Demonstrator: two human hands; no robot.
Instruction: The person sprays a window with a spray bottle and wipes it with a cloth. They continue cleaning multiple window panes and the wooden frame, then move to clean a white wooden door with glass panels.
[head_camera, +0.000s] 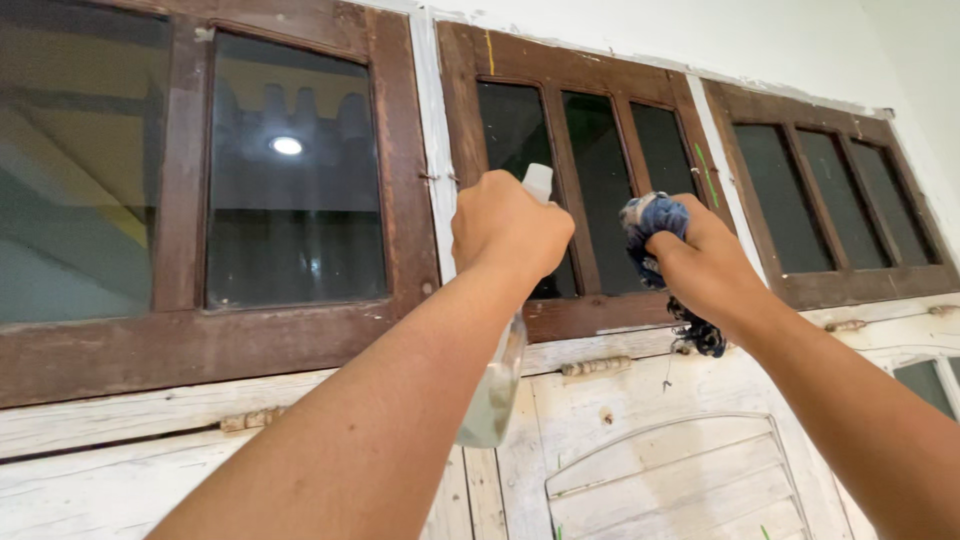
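Note:
My left hand (508, 228) is raised and closed around the neck of a clear spray bottle (495, 395) with a white nozzle, which points at the dark glass panes (600, 175) of a brown wooden transom window (585, 312). My right hand (705, 262) grips a crumpled blue cloth (650, 220) and holds it against the window frame, just right of the bottle. A frayed dark end of the cloth hangs below that hand.
Another brown-framed window (290, 170) is at the left and a third (835, 195) at the right. Below them run white, worn wooden doors (660, 470) with rusty hinges (597, 366). A white wall (760, 40) rises above.

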